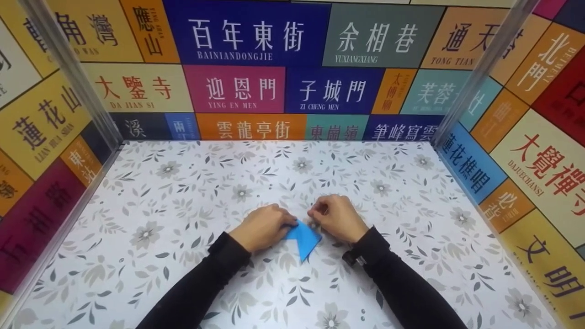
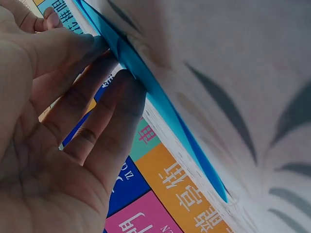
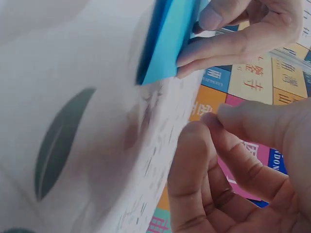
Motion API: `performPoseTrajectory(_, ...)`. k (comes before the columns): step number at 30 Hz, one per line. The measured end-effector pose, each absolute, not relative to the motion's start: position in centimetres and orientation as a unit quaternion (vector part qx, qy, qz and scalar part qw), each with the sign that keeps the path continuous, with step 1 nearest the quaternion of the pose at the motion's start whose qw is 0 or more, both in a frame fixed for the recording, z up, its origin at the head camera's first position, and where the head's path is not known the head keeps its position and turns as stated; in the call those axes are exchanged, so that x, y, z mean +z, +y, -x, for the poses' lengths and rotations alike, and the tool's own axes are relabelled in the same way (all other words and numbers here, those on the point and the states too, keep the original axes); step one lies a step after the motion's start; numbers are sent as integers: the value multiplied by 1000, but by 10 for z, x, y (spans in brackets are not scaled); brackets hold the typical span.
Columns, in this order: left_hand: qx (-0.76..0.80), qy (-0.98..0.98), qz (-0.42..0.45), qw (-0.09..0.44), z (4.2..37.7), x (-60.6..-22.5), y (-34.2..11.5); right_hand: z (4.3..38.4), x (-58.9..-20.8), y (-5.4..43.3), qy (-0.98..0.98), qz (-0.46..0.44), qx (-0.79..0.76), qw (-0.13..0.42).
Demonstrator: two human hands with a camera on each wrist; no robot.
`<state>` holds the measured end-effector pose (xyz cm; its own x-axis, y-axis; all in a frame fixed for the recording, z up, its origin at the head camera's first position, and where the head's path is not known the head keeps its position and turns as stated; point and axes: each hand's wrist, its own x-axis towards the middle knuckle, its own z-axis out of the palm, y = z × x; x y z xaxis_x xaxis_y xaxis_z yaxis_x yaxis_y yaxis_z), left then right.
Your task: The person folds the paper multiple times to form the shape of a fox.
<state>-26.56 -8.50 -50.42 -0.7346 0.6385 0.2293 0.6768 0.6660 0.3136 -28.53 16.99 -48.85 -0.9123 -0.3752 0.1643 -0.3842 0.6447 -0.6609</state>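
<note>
A folded piece of blue paper [image 1: 307,238] lies on the patterned tabletop, its lower end narrowing to a point in the head view. My left hand [image 1: 268,226] rests its fingertips on the paper's upper left part. In the left wrist view, those fingers [image 2: 131,97] reach out fairly straight to the blue paper [image 2: 160,104] and press on it. Just right of the paper, apart from it, is my right hand [image 1: 340,218]. Thumb and forefinger of the right hand [image 3: 228,165] meet at their tips, the other fingers curled, nothing visible between them.
The white tabletop [image 1: 192,283] carries grey leaves and flowers. Panels with colourful lettered signs [image 1: 242,89] rise at the back and both sides, with clear corner posts [image 1: 470,68]. A dark band with a small buckle [image 1: 358,259] sits at the right wrist.
</note>
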Motion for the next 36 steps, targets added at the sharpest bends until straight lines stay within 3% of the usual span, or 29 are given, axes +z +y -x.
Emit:
performPoseTrajectory(12,-188,-907,370,72,264,-506,-84,269,-497,156,-913,-262,292,116)
performPoseTrajectory(23,-194,-906,370,73,263,-504,-85,266,-500,154,-918,-289,267,49)
performPoseTrajectory(36,-191,-906,372,58,263,-503,-86,266,-503,154,-911,-319,253,66)
